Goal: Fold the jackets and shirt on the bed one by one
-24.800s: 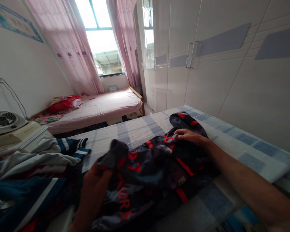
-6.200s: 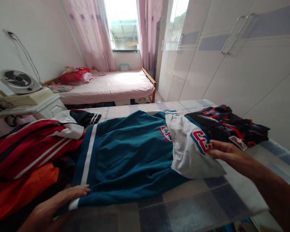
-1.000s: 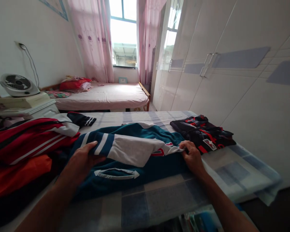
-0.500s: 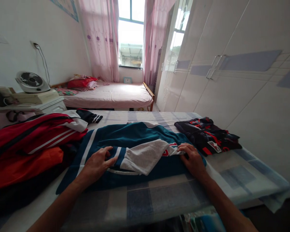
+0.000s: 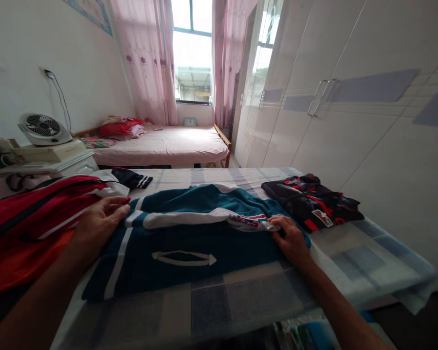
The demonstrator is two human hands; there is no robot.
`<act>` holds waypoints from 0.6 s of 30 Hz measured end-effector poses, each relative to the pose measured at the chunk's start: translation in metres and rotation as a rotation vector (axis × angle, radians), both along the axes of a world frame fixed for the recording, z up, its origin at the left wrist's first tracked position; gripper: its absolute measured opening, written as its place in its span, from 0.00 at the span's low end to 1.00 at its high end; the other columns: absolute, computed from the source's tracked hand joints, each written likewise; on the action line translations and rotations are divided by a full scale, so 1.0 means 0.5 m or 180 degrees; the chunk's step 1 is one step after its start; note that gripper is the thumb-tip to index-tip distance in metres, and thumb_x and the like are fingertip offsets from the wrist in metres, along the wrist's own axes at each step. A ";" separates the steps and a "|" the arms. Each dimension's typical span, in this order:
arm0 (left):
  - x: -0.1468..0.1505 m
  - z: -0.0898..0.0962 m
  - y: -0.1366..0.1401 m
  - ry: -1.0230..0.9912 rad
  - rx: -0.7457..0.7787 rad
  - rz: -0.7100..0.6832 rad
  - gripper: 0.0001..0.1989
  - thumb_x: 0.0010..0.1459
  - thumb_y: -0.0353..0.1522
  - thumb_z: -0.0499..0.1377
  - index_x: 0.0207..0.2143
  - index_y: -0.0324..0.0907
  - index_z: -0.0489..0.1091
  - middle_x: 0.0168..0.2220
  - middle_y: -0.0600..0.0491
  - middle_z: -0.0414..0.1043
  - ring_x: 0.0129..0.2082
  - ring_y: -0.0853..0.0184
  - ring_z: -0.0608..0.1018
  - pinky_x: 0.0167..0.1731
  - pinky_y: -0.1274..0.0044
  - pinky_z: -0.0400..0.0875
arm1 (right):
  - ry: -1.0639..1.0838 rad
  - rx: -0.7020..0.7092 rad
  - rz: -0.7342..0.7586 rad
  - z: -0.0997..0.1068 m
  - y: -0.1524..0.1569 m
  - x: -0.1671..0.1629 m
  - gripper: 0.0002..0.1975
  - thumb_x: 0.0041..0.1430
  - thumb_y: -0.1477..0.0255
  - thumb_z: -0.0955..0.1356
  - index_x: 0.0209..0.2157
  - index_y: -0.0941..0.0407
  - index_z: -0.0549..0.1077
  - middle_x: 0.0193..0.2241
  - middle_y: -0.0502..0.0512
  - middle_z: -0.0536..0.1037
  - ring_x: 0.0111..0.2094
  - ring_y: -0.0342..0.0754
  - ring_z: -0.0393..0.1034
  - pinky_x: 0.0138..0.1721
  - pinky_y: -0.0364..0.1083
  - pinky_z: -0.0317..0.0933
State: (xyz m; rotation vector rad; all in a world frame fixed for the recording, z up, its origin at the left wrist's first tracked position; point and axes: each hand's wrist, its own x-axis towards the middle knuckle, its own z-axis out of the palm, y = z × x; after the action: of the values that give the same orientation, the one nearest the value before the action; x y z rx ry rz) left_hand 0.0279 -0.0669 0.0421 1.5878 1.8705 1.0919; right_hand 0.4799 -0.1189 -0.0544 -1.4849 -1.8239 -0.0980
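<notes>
A teal jacket (image 5: 190,243) with white stripes and a white-edged pocket slit lies flat on the bed in front of me. Its pale sleeve (image 5: 186,218) is stretched sideways across the body. At the cuff end, my left hand (image 5: 102,218) has its fingers closed on the sleeve. My right hand (image 5: 290,238) pinches the sleeve's other end near the shoulder, beside a red and blue printed patch. The sleeve's underside is hidden.
Red and orange clothes (image 5: 40,218) are heaped at the left. A folded black and red garment (image 5: 314,204) lies at the right on the checked bedsheet (image 5: 211,301). Beyond are a pink bed (image 5: 168,146), a fan (image 5: 45,129) and a white wardrobe (image 5: 350,131).
My left hand has moved left and away with the cuff, pulling the bent sleeve out straight and uncovering the pocket slit. The right hand stays at the shoulder end.
</notes>
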 end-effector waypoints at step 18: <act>-0.040 -0.057 -0.127 -0.1097 -0.0801 0.0027 0.19 0.41 0.39 0.64 0.39 0.47 0.72 0.35 0.54 0.77 0.35 0.58 0.77 0.30 0.73 0.73 | 0.0231 0.0379 -0.0202 0.009 -0.003 0.002 0.04 0.51 0.76 0.64 0.27 0.53 0.66 0.40 0.56 0.75 0.47 0.53 0.66 0.50 0.54 0.58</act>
State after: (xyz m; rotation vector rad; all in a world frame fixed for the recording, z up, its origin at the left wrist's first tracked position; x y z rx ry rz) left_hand 0.0078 -0.1301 0.0134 1.1701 1.7053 1.0131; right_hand 0.4807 -0.1206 -0.0499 -1.4445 -1.6843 -0.1783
